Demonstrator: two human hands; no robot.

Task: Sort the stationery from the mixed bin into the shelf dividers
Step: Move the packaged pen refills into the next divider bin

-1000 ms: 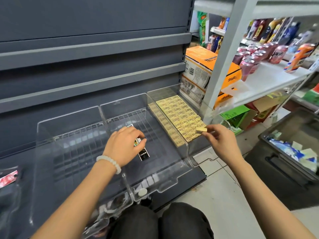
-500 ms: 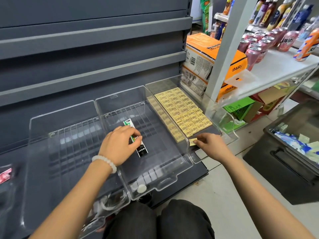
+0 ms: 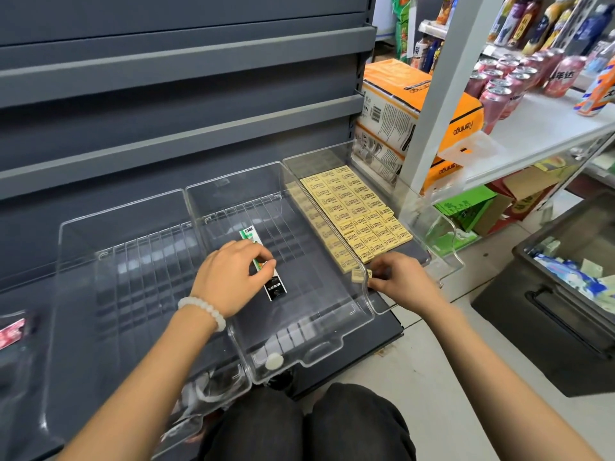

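1. At the far left edge, a red-and-white packet [image 3: 11, 332] is seen lying on the dark shelf.
2. Next comes a clear left divider tray [image 3: 80, 261], with nothing distinct visible inside it.
3. The middle divider tray [image 3: 233, 184] holds a narrow green, white and black pack [image 3: 274, 287]; it lies flat on the tray floor, running from far-left to near-right.
4. The left hand [image 3: 233, 277], worn with a white bead bracelet [image 3: 203, 309], is curled over the pack's middle, and the pack is pinched by its fingertips.
5. The right divider tray [image 3: 316, 158] is filled with rows of yellow erasers [image 3: 359, 211].
6. At that tray's near end, one single eraser [image 3: 356, 276] is pinched by the right hand [image 3: 404, 282].
7. Further right, a dark mixed bin [image 3: 532, 314] of stationery stands on the floor.
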